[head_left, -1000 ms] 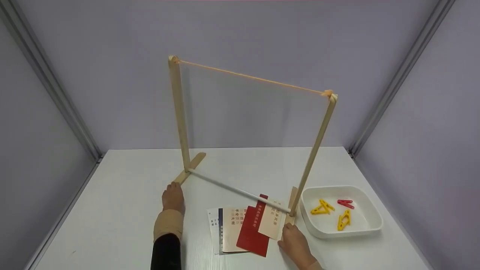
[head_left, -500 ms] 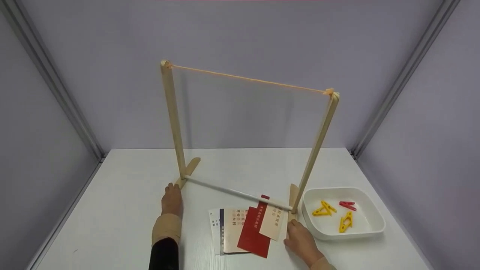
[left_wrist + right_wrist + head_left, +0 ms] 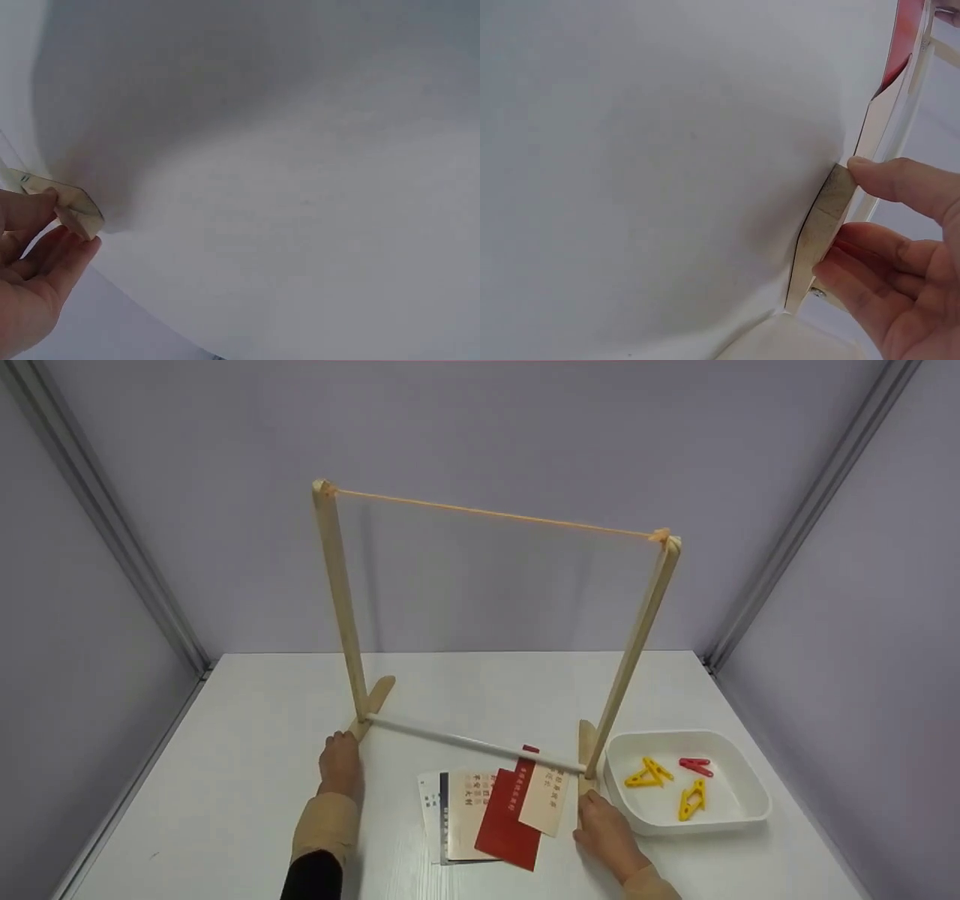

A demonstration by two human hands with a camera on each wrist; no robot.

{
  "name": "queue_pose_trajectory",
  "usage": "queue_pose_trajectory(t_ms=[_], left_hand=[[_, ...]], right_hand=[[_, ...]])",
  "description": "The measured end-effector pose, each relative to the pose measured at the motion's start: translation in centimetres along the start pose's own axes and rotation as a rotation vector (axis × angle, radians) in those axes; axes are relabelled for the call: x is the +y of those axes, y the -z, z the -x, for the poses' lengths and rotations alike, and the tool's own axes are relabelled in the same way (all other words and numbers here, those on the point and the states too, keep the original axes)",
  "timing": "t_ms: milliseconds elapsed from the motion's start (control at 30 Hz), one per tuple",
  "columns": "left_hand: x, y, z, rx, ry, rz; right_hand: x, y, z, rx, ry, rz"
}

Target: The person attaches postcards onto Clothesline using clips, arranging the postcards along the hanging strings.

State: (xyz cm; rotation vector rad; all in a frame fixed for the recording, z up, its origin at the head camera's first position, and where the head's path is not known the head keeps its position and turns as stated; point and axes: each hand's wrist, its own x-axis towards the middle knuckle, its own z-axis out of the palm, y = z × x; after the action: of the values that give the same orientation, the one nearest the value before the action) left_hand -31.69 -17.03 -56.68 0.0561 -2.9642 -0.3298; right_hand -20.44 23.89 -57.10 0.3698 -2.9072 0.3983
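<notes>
- Frame [image 3: 634, 652] of pale wood: held upright over the smooth white table [image 3: 202, 780], slightly askew, with left end farther back than right. Joined low by a thin white rod [image 3: 465, 741], strung across the top with orange cord [image 3: 491, 514]. Whether resting fully on the tabletop, cannot tell.
- Left hand [image 3: 339, 763]: reaches to the near end of the frame's flat left foot [image 3: 383, 690], pinching the wood between thumb and fingertips. Extended almost straight ahead, from beige cuff [image 3: 326, 821] and black sleeve [image 3: 311, 877].
- Right hand [image 3: 607, 834]: grips the near end of the frame's flat right foot [image 3: 584, 739] between thumb and bent fingers. Comes in slanting inward from the right of that foot, back of the hand uppermost in the head view.
- Plain red card [image 3: 506, 825], cream card with a red band [image 3: 544, 802], cream booklet with a dark spine [image 3: 465, 817], white printed sheet [image 3: 429, 802]: overlapping in a spread between the frame's feet, mostly nearer than the rod. Banded card passing beneath the rod, just beside the right foot.
- White plastic tub [image 3: 694, 830]: just right of the frame's right foot. Holds yellow clothespins [image 3: 685, 808] and a red clothespin [image 3: 695, 762].
</notes>
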Motion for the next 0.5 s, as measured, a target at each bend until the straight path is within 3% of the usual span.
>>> queue_pose_trajectory(t_ms=[267, 367, 500], left_hand=[[-0.3, 0.1, 1.6, 0.094, -0.035, 0.043], [-0.1, 0.2, 2.2, 0.111, 0.004, 0.070], [0.4, 0.5, 2.8, 0.072, 0.084, 0.088]], right_hand=[[0.1, 0.2, -0.1, -0.023, -0.030, 0.021], [0.2, 0.2, -0.1, -0.018, -0.025, 0.038], [0.2, 0.2, -0.2, -0.035, -0.031, 0.033]])
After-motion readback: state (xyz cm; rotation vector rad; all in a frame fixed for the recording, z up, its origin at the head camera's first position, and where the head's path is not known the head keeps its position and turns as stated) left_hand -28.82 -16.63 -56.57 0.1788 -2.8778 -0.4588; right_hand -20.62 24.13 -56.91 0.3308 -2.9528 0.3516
